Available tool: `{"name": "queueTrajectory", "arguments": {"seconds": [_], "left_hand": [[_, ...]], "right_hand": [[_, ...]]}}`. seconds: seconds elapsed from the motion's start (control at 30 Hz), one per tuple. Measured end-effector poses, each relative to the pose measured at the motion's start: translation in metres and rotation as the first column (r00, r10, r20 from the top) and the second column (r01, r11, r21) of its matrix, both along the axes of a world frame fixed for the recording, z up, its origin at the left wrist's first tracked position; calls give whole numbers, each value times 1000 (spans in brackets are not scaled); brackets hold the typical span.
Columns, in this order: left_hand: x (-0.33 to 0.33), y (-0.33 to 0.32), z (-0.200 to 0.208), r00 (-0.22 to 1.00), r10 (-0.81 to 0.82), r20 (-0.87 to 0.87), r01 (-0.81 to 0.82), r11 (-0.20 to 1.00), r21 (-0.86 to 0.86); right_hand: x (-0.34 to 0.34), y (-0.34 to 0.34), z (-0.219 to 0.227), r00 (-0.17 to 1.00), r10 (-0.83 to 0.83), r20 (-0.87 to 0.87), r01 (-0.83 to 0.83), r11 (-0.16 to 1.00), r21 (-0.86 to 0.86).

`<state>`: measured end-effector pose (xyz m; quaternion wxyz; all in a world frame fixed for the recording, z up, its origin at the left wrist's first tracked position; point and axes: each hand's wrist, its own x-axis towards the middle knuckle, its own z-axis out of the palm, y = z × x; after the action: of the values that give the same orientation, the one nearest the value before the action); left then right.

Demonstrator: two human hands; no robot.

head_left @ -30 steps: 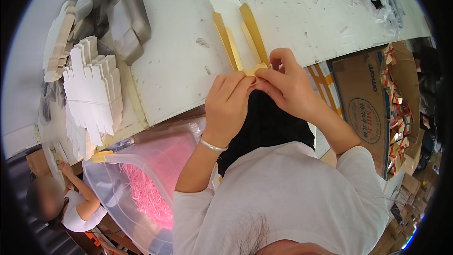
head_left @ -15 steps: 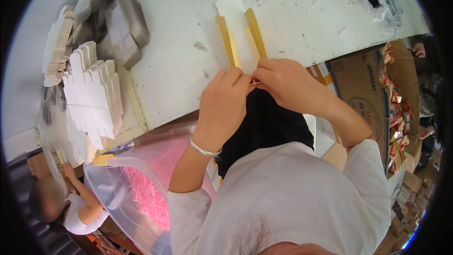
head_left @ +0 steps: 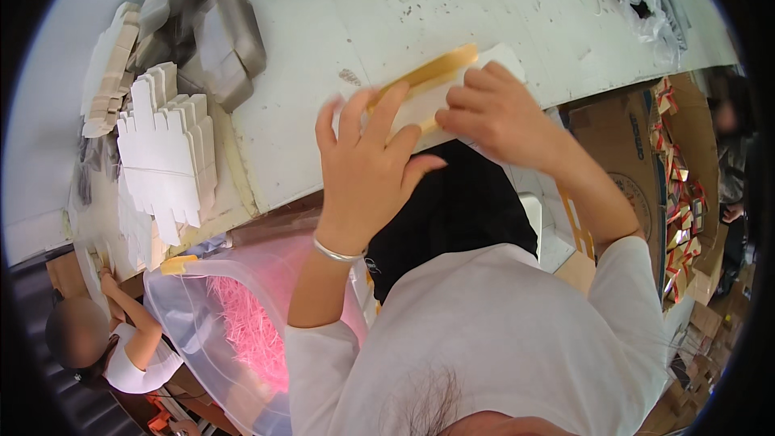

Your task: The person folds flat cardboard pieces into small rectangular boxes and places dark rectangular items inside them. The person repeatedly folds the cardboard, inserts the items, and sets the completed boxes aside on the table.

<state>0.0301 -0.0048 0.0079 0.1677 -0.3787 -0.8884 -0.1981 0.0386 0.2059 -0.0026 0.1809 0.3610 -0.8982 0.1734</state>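
At the far left, beyond the near-left end of the surface (head_left: pixel 387 24), a co-worker (head_left: pixel 133 359) in a white top sits or stands with an arm reaching toward it. Along the surface's left side stands a pile of cream card (head_left: pixel 103 81), and to its right, close to the near edge, is a banded stack of white card blanks (head_left: pixel 161 157) with notched ends. Grey bundles (head_left: pixel 230 48) lie just beyond, reaching toward the far edge. Below the near edge, a clear plastic tub (head_left: pixel 182 315) holds pink shredded filling (head_left: pixel 250 327). Next comes the left hand (head_left: pixel 371 157), a silver bangle (head_left: pixel 337 253) at its wrist, its fingers spread wide and slightly blurred over the left end of a gold card piece (head_left: pixel 432 69); whether they touch it cannot be told. That piece lies slantwise at the middle of the surface's near edge, one long gold side raised and a white flap (head_left: pixel 506 59) showing at its right end. The right hand (head_left: pixel 500 121) is over the right part, fingers curled in narrow; its grip is hidden. Farther right, below the near edge, stands a brown carton (head_left: pixel 609 125) with small red-and-gold packs (head_left: pixel 678 230) at its right, while crumpled clear plastic (head_left: pixel 638 4) lies near the surface's right end.
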Motion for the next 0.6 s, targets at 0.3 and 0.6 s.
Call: {"name": "queueTrajectory", "arguments": {"seconds": [0.3, 0.6], "left_hand": [[-36, -36, -3, 987, -131, 96, 136, 990, -45], [24, -15, -16, 941, -200, 273, 192, 980, 59]], "right_hand": [[1, 38, 7, 940, 45, 338, 94, 918, -385], [11, 20, -15, 970, 139, 200, -130, 990, -59]]}}
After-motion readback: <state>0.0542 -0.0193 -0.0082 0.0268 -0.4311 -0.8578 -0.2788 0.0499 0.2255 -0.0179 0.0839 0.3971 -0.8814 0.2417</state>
